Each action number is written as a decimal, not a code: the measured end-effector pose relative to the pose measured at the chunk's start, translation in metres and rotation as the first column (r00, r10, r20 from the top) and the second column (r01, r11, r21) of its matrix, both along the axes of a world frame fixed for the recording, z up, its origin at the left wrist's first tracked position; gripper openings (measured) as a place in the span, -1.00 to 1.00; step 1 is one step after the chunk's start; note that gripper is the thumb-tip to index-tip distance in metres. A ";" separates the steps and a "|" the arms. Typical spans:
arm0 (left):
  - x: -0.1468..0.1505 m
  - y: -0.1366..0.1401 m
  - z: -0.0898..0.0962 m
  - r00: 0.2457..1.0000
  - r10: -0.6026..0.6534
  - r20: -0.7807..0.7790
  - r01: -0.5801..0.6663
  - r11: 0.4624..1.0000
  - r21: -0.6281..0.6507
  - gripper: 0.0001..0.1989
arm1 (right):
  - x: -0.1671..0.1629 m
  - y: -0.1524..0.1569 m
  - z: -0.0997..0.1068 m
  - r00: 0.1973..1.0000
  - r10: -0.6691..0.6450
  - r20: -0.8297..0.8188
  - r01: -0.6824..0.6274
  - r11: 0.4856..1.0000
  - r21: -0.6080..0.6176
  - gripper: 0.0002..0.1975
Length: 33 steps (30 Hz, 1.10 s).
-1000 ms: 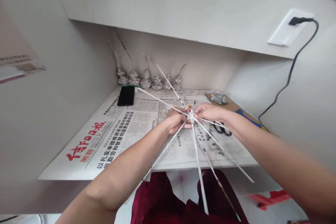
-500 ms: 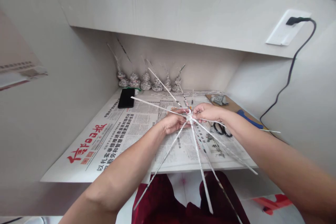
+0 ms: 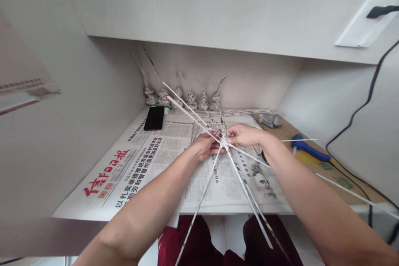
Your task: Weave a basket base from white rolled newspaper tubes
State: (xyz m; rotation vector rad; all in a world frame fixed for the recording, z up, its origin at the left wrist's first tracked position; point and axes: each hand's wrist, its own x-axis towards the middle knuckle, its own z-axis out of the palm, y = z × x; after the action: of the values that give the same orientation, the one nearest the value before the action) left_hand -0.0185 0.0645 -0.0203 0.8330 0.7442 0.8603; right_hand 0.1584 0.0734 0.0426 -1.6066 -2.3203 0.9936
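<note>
Fingertips pinched closed, the left hand (image 3: 208, 146) and right hand (image 3: 245, 135) grip the paper hub (image 3: 223, 142) from either side in the head view, its rolled-paper spokes (image 3: 204, 192) radiating above the newspaper (image 3: 168, 149). The step looks like interlacing at the centre; the next move calls for steady left-hand support.

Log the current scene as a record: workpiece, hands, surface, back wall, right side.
Workpiece: rolled-paper sticks radiating from a hub
Left hand: fingers holding the hub
Right hand: fingers at the hub, exact grip unclear
Surface: Chinese newspaper, black smartphone near its far left corner
Back wall: six gourd-shaped paper pieces in a row
Right side: blue tool on cardboard
</note>
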 end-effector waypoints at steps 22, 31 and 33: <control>-0.019 0.008 0.000 0.954 -0.298 -0.037 0.299 0.954 0.030 -0.74 | 0.012 0.006 -0.040 0.995 0.064 0.072 -0.077 0.980 0.184 -0.83; -0.011 0.001 -0.008 0.948 -0.093 -0.304 0.147 0.976 0.161 -0.44 | -0.003 -0.008 -0.033 0.989 0.070 0.130 -0.100 0.965 0.243 -0.92; -0.009 0.000 -0.008 0.945 -0.069 -0.321 0.125 0.980 0.158 -0.44 | -0.003 -0.009 -0.033 0.990 0.075 0.121 -0.104 0.963 0.250 -0.92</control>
State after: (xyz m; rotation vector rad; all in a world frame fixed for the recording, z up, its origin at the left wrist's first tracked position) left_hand -0.0271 0.0644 -0.0282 1.1746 0.9055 0.7190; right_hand 0.1553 0.0647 0.0092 -1.5012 -2.4926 0.6007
